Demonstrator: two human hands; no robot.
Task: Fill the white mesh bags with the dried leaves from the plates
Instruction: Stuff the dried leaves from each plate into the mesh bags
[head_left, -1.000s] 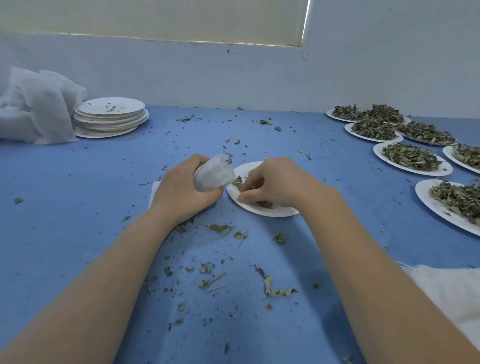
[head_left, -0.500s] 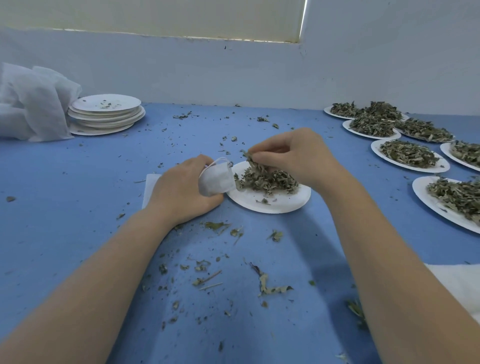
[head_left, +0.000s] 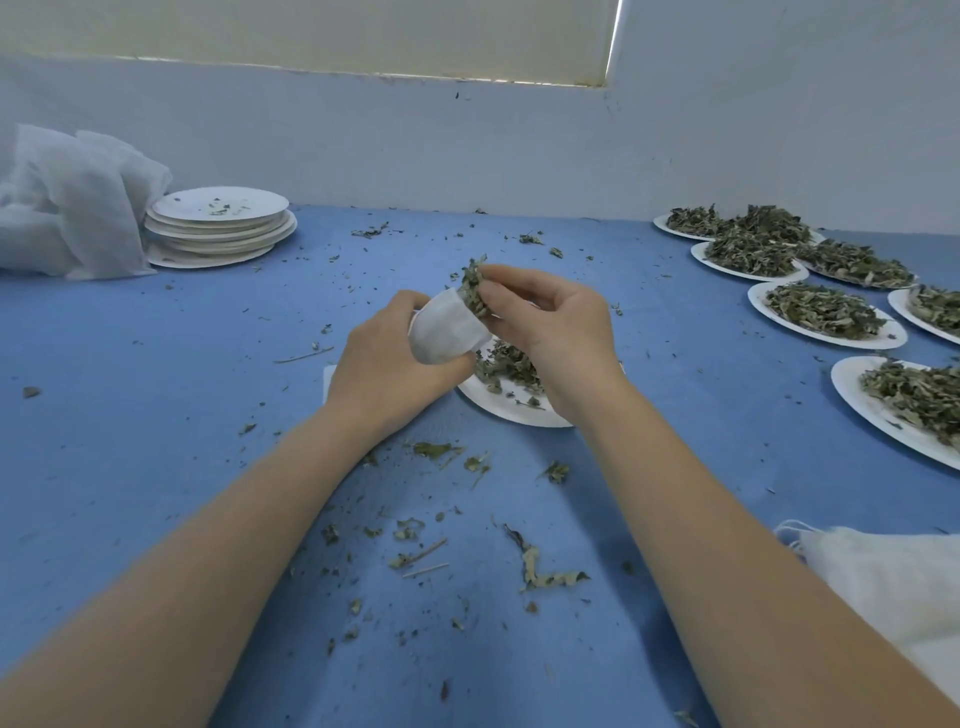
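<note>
Nearest, right edge: a heap of soft white mesh cloth (head_left: 893, 582) with a loose string, lying on the blue table cover (head_left: 156, 467). The cover is matte and fine-woven, littered with scattered leaf crumbs and stems (head_left: 545, 571) between my forearms.

Centre: my left hand (head_left: 384, 369) curls round a small white mesh bag (head_left: 447, 327), thin and slightly puckered, mouth tilted up to the right. My right hand (head_left: 550, 332) pinches a clump of dried leaves (head_left: 472, 286) at the bag's mouth, thumb and fingertips closed on it. The leaves are dull green, crinkled, brittle-looking.

Just beneath my hands: a round white paper plate (head_left: 498, 405) with more dried leaves on it, partly hidden by my right wrist.

Right, middle to far: a row of white plates heaped with leaves (head_left: 826, 312), some overlapping at the rims.

Far left: a stack of emptied white plates (head_left: 218, 228), a few crumbs on the top one; touching its left side, a pile of white mesh bags (head_left: 72, 208), rumpled.

Behind: a plain pale wall (head_left: 467, 145), with a cream blind (head_left: 311, 36) above.
</note>
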